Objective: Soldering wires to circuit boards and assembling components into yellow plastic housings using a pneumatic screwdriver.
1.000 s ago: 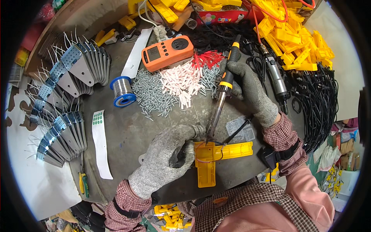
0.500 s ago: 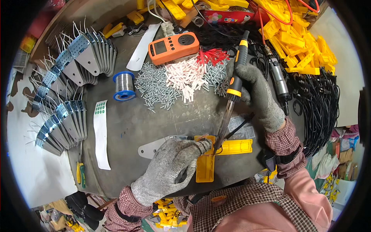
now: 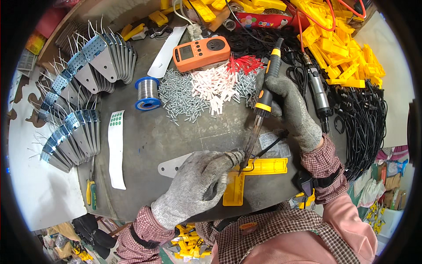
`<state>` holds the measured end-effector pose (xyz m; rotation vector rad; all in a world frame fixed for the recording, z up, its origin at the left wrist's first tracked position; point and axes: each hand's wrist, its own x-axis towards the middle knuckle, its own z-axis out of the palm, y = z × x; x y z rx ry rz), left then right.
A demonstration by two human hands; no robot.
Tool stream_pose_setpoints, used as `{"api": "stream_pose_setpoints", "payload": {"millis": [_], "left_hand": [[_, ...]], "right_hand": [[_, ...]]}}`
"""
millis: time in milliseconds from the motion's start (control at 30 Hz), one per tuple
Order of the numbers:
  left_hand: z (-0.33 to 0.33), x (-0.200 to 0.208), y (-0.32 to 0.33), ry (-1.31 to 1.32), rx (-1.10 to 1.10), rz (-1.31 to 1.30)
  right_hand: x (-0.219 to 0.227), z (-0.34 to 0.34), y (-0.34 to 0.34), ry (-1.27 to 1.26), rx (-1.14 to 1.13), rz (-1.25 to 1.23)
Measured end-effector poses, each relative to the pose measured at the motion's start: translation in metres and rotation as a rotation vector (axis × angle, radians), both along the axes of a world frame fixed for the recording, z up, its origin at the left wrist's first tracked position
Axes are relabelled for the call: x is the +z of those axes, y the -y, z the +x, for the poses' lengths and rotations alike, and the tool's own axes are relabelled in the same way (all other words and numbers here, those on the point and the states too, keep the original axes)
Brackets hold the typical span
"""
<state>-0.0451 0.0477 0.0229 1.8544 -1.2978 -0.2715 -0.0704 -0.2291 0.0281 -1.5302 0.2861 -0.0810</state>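
Observation:
My gloved right hand [image 3: 295, 108] is closed around the black and yellow handle of a soldering iron [image 3: 273, 67], whose shaft slants down toward the front. The iron's tip is at the fingertips of my gloved left hand [image 3: 198, 182], over yellow plastic shells. One yellow shell [image 3: 268, 166] extends rightward, and another yellow shell [image 3: 234, 192] points toward me. My left fingers are pinched together; what they hold is hidden. Beneath that hand lies a grey metal plate [image 3: 168, 168], partly covered. A black cable [image 3: 269, 147] runs toward the shells from the right.
A solder spool [image 3: 148, 93], screws [image 3: 180, 97], white sleeves [image 3: 215, 86] and an orange meter [image 3: 202, 53] stand behind my hands. Metal plates with wires [image 3: 83, 132] line the left. An electric screwdriver [image 3: 317, 94], black cords [image 3: 362, 127] and yellow shells [image 3: 347, 53] occupy the right.
My left hand has moved slightly away from me, covering more of the shell's upper end. The iron's tip has shifted a little left. The view has moved slightly.

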Motion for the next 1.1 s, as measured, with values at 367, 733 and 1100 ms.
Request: {"api": "stream_pose_setpoints", "payload": {"millis": [367, 733, 1100], "left_hand": [[0.003, 0.001, 0.005, 0.020, -0.010, -0.011], [0.000, 0.004, 0.000, -0.004, -0.001, 0.052], [-0.006, 0.042, -0.020, 0.347, 0.151, 0.301]], "right_hand": [[-0.003, 0.001, -0.002, -0.031, -0.034, -0.197], [-0.007, -0.001, 0.003, -0.011, 0.061, -0.040], [0.017, 0.009, 0.001, 0.086, -0.155, 0.115]]}}
